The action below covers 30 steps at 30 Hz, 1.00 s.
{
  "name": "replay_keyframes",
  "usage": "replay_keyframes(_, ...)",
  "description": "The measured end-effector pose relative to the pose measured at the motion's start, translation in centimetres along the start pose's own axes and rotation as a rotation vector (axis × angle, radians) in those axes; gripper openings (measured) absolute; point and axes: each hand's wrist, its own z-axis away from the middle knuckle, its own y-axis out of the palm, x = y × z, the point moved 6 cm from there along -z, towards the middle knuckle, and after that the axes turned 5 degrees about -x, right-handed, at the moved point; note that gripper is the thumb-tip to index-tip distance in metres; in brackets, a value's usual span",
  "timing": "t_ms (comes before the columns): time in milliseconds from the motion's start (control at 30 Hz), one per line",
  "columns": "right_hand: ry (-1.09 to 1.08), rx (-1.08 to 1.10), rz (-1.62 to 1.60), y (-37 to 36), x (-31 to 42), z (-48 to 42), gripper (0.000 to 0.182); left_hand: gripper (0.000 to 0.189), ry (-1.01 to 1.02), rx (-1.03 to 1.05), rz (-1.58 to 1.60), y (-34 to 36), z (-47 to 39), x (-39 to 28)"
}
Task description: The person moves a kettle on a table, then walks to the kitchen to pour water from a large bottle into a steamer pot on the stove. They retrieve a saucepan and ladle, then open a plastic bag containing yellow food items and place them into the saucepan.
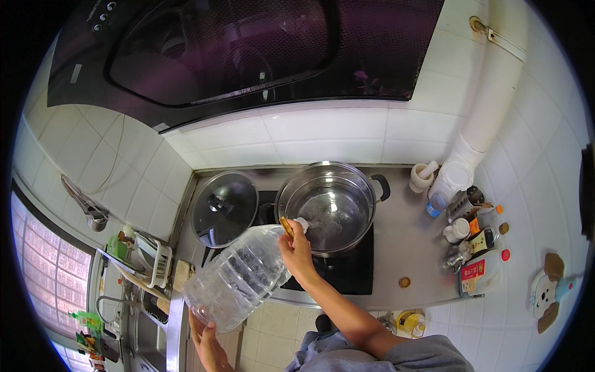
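A large clear plastic water bottle [239,274] is tilted over the near rim of a stainless steel pot [346,237] on the cooktop. Its mouth [303,224] points into the pot, where the water surface is rippled and bubbly. My right hand [296,253] grips the yellowish carrying handle [287,227] near the bottle's neck. At the lower end, my left hand [208,342] supports the bottle's base with its fingers against the plastic. A glass lid [225,204] with a dark knob lies left of the pot. A small round gold-coloured cap [405,282] rests on the steel counter to the right.
Along the right wall stand a mortar and pestle [420,176], a white pipe [488,107] and several condiment bottles [479,274]. To the left are a dish rack [160,265] and a sink [151,337]. A dark range hood [246,56] overhangs the cooktop [358,274].
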Motion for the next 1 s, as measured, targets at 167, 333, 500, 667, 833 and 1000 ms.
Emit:
replay_keyframes(167,-0.05,-0.029,0.037,-0.3,0.0,0.0,0.038,0.07,-0.016,-0.023,-0.023,0.0,0.1,0.0)
replay_keyframes(333,0.0,-0.019,0.034,-0.3,-0.3,0.1,0.039,0.071,-0.001,-0.007,-0.029,0.1,0.3,-0.6)
replay_keyframes(500,-0.011,-0.021,0.03,-0.2,-0.5,0.1,0.04,0.072,0.022,-0.001,-0.035,0.3,0.5,-1.2)
replay_keyframes(667,-0.044,-0.022,0.055,-0.1,-0.5,0.0,0.04,0.072,0.014,0.008,-0.025,0.3,0.7,-1.3)
replay_keyframes(833,0.008,-0.038,-0.009,0.0,-0.5,0.1,0.038,0.073,0.044,-0.015,-0.035,0.0,0.8,-1.6)
replay_keyframes(1000,-0.041,-0.053,0.031,0.4,-1.3,-0.1,0.039,0.073,0.038,-0.012,-0.043,0.0,0.8,-1.5)
